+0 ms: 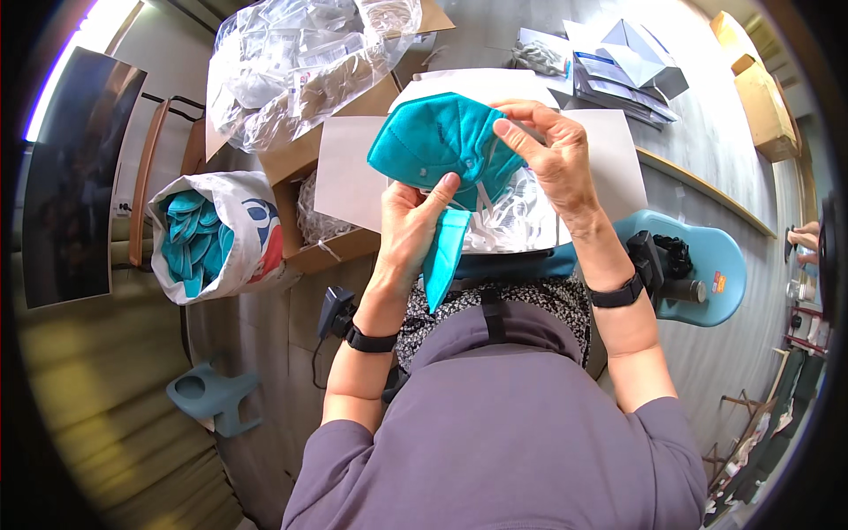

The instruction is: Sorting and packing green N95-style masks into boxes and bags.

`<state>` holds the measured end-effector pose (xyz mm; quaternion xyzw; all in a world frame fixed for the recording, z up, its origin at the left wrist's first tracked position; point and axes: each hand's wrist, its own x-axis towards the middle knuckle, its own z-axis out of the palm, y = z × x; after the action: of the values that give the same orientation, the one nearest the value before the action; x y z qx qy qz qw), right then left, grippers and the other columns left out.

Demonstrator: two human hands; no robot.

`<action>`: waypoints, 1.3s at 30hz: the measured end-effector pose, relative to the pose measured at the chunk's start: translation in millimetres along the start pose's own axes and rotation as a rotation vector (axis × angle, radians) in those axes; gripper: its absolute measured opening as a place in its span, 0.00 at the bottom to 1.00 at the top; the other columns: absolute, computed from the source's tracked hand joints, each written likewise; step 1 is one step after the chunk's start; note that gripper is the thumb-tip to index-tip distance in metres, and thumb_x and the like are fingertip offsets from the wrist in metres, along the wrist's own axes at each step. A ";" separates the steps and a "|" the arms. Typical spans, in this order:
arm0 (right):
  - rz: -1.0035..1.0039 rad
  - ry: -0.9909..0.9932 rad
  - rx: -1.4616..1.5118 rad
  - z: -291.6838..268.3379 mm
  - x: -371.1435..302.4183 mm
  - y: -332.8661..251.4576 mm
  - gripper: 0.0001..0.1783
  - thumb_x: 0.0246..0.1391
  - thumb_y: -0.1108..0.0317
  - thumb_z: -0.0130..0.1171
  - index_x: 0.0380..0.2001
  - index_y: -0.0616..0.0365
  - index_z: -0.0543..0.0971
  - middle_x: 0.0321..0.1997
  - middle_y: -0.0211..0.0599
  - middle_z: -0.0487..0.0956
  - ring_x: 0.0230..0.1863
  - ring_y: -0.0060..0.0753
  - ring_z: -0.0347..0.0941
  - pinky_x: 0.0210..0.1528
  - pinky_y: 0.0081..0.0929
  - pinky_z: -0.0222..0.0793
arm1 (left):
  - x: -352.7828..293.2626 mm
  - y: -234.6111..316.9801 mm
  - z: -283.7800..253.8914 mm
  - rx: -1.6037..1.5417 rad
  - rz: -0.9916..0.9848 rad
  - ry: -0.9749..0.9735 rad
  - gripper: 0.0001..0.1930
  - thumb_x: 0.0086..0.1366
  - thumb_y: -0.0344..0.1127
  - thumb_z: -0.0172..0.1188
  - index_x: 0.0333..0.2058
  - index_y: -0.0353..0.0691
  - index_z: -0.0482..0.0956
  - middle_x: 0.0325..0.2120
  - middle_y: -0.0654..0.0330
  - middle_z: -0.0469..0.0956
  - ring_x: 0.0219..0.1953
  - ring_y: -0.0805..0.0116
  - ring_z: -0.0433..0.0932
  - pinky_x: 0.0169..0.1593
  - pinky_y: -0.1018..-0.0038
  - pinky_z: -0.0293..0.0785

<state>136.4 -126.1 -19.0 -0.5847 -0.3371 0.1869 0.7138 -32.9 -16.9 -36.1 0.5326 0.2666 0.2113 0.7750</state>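
A teal fold-flat face mask [433, 132] is held up in front of me, spread between both hands. My left hand [413, 216] is closed on its lower edge, the thumb on top. At the mask's right edge, my right hand [561, 159] pinches the fabric between thumb and fingers. A second teal folded piece [447, 252] hangs point-down beside my left thumb; whether the left fingers grip it too is hidden. Just below the mask, white ear loops and clear plastic [521, 216] fill an open white box [609, 146] at my lap.
On the left stands a white bag [256, 208] full of teal masks. Behind it, clear plastic bags [300, 71] top a cardboard box [340, 247]. Grey flattened cartons [623, 71] lie at the far right. A light-blue stool [724, 256] is right; a grey-blue stool [212, 397] is lower left.
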 end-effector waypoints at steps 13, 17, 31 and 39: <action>0.254 0.062 -0.081 -6.8 8.1 -2.9 0.14 0.61 0.63 0.66 0.28 0.64 0.81 0.23 0.31 0.81 0.22 0.14 0.74 0.23 0.17 0.71 | -10.1 27.1 15.9 1.093 0.706 0.190 0.33 0.50 0.32 0.77 0.56 0.37 0.74 0.52 0.49 0.77 0.39 0.58 0.83 0.42 0.69 0.80; 0.388 -0.108 0.090 9.1 2.6 -16.3 0.19 0.64 0.55 0.63 0.34 0.65 0.81 0.27 0.33 0.82 0.26 0.17 0.76 0.29 0.18 0.73 | -5.2 13.3 24.7 1.133 0.786 0.175 0.13 0.58 0.29 0.70 0.42 0.38 0.82 0.34 0.53 0.80 0.30 0.58 0.81 0.34 0.67 0.77; -0.229 -0.067 -0.700 9.6 -4.8 -4.4 0.04 0.54 0.77 0.60 0.27 0.56 0.81 0.26 0.36 0.83 0.24 0.35 0.78 0.29 0.29 0.73 | -26.4 30.2 3.1 0.660 0.528 0.237 0.04 0.60 0.21 0.67 0.30 0.28 0.80 0.19 0.61 0.70 0.22 0.77 0.64 0.27 0.78 0.62; -0.367 -0.008 -1.121 -15.2 9.3 -5.6 0.06 0.53 0.67 0.65 0.35 0.52 0.86 0.38 0.34 0.85 0.44 0.36 0.79 0.46 0.36 0.74 | -32.3 48.0 -30.2 0.265 0.373 0.446 0.06 0.65 0.30 0.68 0.34 0.32 0.85 0.23 0.74 0.74 0.24 0.88 0.62 0.27 0.85 0.53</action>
<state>152.9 -132.1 -12.5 -0.8041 -0.4828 -0.1442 0.3155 -79.1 1.4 6.2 0.6092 0.3528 0.4248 0.5692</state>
